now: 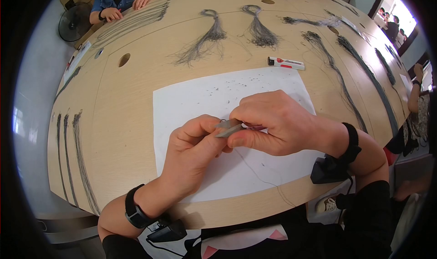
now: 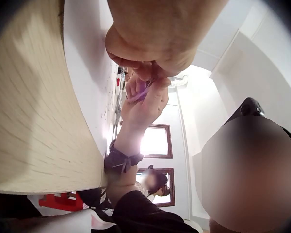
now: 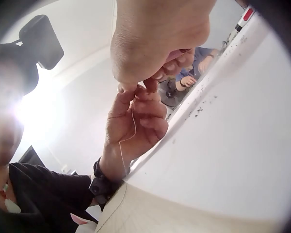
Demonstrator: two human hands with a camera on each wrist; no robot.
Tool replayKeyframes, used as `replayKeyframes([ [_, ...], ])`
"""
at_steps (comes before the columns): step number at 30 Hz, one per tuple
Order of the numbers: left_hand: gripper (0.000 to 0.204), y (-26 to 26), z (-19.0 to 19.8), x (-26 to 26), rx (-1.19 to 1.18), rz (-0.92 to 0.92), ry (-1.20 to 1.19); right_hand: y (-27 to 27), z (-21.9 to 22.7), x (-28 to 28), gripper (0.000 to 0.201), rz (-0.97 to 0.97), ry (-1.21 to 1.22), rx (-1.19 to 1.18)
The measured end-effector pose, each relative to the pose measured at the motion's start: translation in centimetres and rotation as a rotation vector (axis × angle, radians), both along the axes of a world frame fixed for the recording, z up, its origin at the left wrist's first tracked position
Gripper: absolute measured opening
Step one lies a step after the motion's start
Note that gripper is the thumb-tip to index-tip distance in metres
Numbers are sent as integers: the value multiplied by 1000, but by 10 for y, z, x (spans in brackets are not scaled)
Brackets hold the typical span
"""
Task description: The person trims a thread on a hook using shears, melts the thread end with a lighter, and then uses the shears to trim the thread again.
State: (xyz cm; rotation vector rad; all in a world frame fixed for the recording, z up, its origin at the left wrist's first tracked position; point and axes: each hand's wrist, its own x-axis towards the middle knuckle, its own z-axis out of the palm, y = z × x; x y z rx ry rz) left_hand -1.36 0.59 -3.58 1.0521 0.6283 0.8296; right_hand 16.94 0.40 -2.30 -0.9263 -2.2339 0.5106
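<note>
Over a white paper sheet (image 1: 182, 104), both hands meet at the fingertips. My right hand (image 1: 277, 122) grips a small tool with a flat grey metal head (image 1: 229, 128); a pink-purple part (image 2: 141, 92) shows between its fingers, and the rest is hidden. My left hand (image 1: 191, 152) pinches a thin thread-like strand (image 3: 135, 124) close against the metal head, thumb and forefinger together. A small dark loop of it pokes up above the left fingertips. The strand's tail hangs below the hands and trails over the paper toward the table's near edge.
Small dark bits (image 1: 227, 88) lie scattered on the paper. Behind it sits a white marker-like tube (image 1: 286, 63). Looped grey strand bundles (image 1: 214, 31) lie farther back, with long bundles (image 1: 368, 76) at right and several at left (image 1: 82, 158). Another person (image 1: 120, 1) sits across the table.
</note>
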Motion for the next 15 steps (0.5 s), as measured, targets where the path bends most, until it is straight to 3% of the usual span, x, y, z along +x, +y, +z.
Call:
replayKeyframes([
  [6,7,0,2,0,22,11,25,0,-2,-1,30,-7,121,23],
  [9,7,0,3,1,26,26,20,-1,4,2,32,-68,126,-89],
  [15,8,0,3,2,-35,46,-18,1,-1,1,35,-5,55,47],
])
